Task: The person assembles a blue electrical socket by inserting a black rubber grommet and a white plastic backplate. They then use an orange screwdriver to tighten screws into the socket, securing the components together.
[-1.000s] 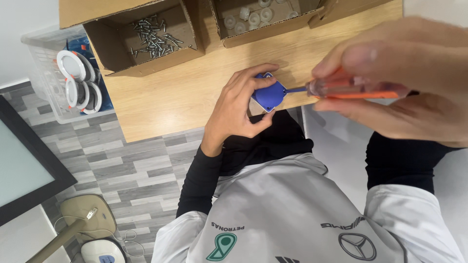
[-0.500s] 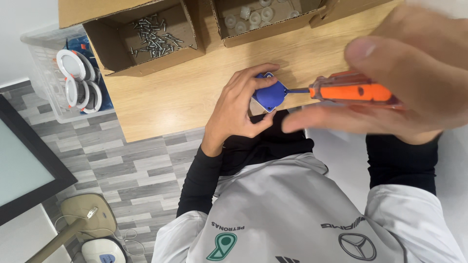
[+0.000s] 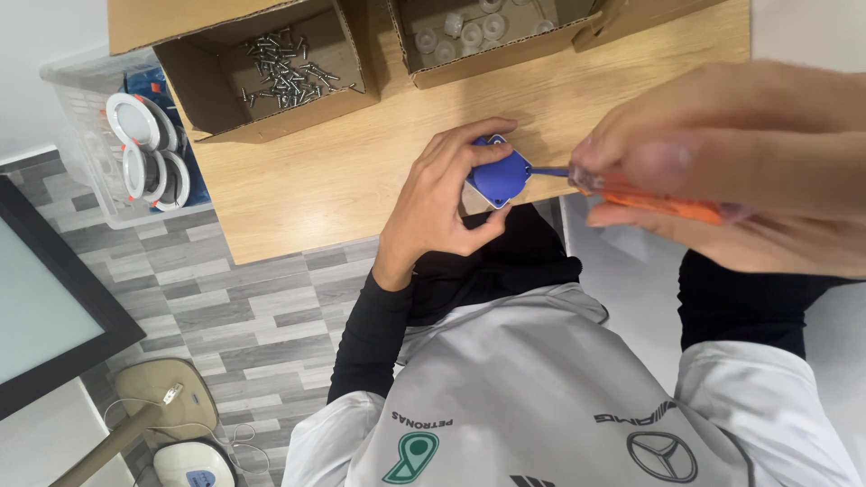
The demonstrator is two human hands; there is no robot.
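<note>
My left hand grips a small blue plastic housing just above the near edge of a wooden table. My right hand, large and blurred close to the camera, is closed around an orange-handled screwdriver. The screwdriver's dark shaft runs left and its tip meets the right side of the blue housing. My fingers hide most of the handle.
Two open cardboard boxes stand at the table's back: one with several screws, one with several white round parts. A clear plastic bin with round white fittings sits left of the table. A dark-framed panel lies on the grey floor.
My right hand has shifted on the screwdriver, as in a turn of the handle. The left hand and the blue housing have stayed in place.
</note>
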